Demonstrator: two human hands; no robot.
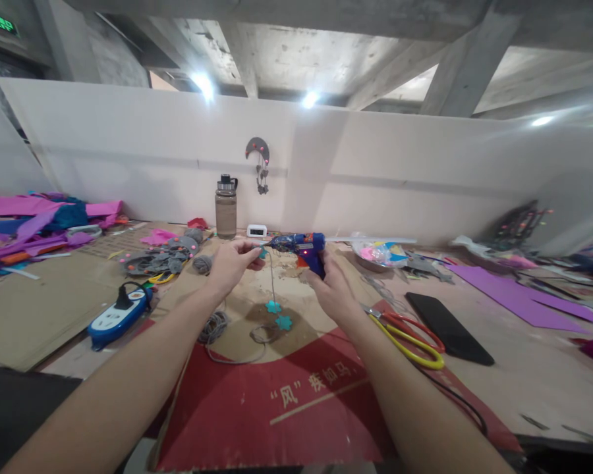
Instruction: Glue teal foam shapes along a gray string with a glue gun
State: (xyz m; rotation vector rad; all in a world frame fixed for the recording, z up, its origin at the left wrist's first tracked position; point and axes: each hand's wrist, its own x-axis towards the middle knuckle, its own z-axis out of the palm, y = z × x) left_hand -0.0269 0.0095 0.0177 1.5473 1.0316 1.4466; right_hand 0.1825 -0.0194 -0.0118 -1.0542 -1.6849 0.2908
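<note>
My right hand (330, 284) is wrapped round the handle of a blue hot glue gun (296, 243), held level with its nozzle toward the left. A clear glue stick (370, 239) juts from its back end. Right at the nozzle, my left hand (234, 263) pinches a small teal felt flower, mostly hidden by the fingers. Grey yarn (272, 280) hangs from it down to two more teal flowers (278, 315) on the cardboard (257, 408). The yarn runs on to a loose coil (213, 327) beside my left forearm.
Red-and-yellow scissors (410, 339) and a black phone (449, 328) lie at the right. A blue-and-white power strip (120, 316) is at the left, near grey felt pieces (161, 257). A water bottle (226, 207) and small clock (256, 231) stand by the wall.
</note>
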